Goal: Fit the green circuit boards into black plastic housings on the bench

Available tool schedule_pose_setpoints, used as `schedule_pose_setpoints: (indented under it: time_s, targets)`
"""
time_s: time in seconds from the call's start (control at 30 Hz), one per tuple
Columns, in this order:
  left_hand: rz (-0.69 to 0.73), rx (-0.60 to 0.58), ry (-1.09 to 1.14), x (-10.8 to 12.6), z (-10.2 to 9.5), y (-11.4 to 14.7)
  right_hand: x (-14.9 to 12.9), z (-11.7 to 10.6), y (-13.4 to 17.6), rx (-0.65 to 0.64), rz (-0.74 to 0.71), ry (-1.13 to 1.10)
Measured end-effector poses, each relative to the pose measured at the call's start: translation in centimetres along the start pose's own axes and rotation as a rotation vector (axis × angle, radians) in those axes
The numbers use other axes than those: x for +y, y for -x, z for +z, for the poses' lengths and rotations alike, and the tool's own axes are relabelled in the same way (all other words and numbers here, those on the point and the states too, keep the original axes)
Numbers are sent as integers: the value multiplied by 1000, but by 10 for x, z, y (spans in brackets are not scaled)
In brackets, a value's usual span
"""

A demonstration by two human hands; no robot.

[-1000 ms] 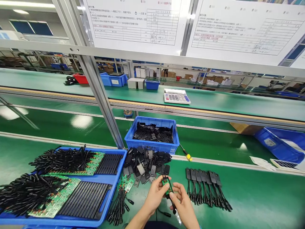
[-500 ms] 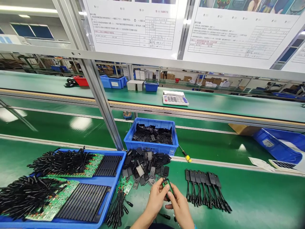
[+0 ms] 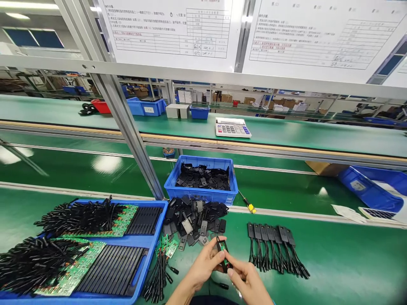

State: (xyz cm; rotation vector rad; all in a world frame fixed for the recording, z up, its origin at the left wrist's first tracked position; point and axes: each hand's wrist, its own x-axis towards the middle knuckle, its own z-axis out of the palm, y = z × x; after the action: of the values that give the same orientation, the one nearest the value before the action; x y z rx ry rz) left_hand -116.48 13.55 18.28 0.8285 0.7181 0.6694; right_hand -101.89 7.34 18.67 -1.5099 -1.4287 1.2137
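My left hand [image 3: 205, 263] grips a small black plastic case [image 3: 226, 267] from its left side, thumb over the front. Inside the case lies a green circuit board [image 3: 223, 245]. My right hand [image 3: 249, 280] has its index finger pressed on the board and its thumb by the case's lower end. A black cable [image 3: 219, 285] with a plug shows below my hands. Just beyond them is a heap of black case parts [image 3: 190, 220]. Left of my hands lie several circuit boards with black cables [image 3: 155, 271].
A blue tray [image 3: 135, 292] of boards and cables stands left. The blue bin [image 3: 200, 195] behind the heap holds black parts. A row of black cased units with cables [image 3: 270, 237] lies right, with a yellow-handled screwdriver [image 3: 250, 207] behind. A metal post [image 3: 127, 123] rises at left centre.
My right hand has shifted right and down along the case, its index finger now on the board. The case is turned slightly. The view has tipped down a little.
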Motion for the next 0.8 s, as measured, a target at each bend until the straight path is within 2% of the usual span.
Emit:
schedule_pose_setpoints:
  time_s: [0.2,0.3,0.37,0.43,0.53,0.63,0.7,0.8]
  targets:
    - [-35,-102,-102,17,-18,7,-5,-34,6,44,69,-120]
    - [-48,-92,-40,23,-21,9,-8,-41,14,215,53,-34]
    - [-28,-69,30,21,-17,9,-11,-35,17,321,-32,90]
    - [4,-41,78,16,-9,7,-13,-26,19,365,-152,243]
    - [45,-10,101,9,-1,4,-13,-18,18,321,-367,502]
    - [61,-9,102,6,2,4,-13,-18,15,287,-572,708]
    - [69,-27,94,5,1,6,-16,-20,14,279,-648,792]
    - [71,-45,76,6,2,8,-19,-20,13,252,-671,870]
